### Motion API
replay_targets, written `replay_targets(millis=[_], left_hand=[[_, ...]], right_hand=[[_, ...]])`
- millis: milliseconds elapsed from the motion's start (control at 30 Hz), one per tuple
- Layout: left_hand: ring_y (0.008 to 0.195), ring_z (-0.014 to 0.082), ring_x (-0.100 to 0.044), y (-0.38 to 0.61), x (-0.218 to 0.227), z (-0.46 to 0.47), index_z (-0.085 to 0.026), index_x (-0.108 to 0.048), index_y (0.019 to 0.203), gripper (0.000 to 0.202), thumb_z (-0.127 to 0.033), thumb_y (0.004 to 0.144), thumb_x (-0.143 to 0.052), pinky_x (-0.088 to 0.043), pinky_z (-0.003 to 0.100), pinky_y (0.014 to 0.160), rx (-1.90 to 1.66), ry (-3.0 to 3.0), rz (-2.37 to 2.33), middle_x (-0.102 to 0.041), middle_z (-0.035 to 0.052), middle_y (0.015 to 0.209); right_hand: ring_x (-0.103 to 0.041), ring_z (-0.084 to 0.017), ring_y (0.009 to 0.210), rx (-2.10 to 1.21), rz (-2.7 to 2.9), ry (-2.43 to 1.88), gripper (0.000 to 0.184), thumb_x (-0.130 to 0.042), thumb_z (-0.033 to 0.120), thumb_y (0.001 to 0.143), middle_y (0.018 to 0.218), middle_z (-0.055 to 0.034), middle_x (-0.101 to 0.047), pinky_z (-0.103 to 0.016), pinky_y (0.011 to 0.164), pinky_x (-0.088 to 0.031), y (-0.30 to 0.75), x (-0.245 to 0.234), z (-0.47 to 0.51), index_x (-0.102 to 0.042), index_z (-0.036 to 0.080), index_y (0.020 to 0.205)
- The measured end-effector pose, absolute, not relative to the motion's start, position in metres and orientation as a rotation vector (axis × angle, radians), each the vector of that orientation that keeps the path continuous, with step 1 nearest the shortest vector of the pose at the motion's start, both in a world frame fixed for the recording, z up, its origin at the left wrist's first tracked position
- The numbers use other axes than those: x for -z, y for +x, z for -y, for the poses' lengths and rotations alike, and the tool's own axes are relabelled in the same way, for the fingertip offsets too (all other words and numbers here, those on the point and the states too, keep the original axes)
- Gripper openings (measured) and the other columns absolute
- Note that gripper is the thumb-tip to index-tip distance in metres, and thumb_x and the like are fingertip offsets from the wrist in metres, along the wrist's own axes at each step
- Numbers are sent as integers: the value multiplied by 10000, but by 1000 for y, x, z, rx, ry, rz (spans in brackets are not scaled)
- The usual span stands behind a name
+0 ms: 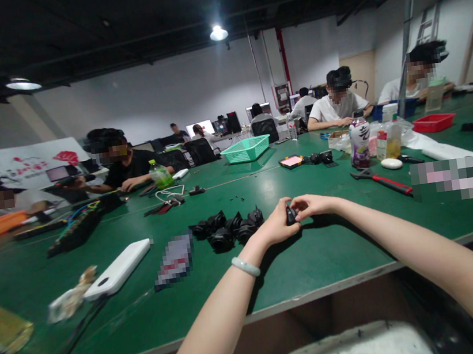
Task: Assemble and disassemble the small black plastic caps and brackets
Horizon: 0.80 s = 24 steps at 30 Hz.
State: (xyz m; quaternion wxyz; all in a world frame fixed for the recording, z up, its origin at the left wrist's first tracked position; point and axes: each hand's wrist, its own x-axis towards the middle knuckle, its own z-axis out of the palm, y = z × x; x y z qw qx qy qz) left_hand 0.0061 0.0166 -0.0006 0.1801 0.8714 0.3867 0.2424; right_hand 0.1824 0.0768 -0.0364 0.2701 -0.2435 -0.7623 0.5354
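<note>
Both my hands meet over the green table (pixel 325 252) around one small black part (pixel 290 214). My left hand (pixel 276 225), with a pale bracelet on its wrist, is closed on the part from the left. My right hand (pixel 313 205) pinches it from the right. Just to the left of my hands lies a pile of several similar black round parts (pixel 227 230).
A white power bank (pixel 118 268) and a crumpled wrapper (pixel 70 298) lie at the left. Red-handled pliers (pixel 383 181), bottles (pixel 360 140), a teal basket (pixel 245 148) and a red tray (pixel 433 122) stand farther back. Other people sit at the table's far side.
</note>
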Motion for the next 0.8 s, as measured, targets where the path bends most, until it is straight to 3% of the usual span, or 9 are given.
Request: replay_targets(millis=[300,567,800], left_hand=[[904,215,-499,6,1,-17,-139,-283,1165,607,-252,632,-551,-400,341,814,-680,2455,-1122,-473,79,1004],[925,210,-495,4,5,-19,-153,-253,1194,643,-257,637,-557,-390,349,835,-680,2466,-1109,-463,87,1037],[927,209,-495,2,9,-24,-152,-239,1204,659,-258,639,-563,-394,349,830,-684,2485,-1084,-454,95,1054]], right_hand=[[-506,-145,760,-1278,2218,-679,330,-597,380,652,818,-27,-569,-261,701,-380,184,26,-70,-561,126,859],[-483,-124,643,-1107,2305,-819,376,-499,468,715,685,-30,-558,-238,603,-359,186,31,-75,-590,111,792],[-506,-141,624,-1131,2212,-855,377,-518,482,695,623,-39,-569,-246,583,-380,186,38,-79,-616,123,754]])
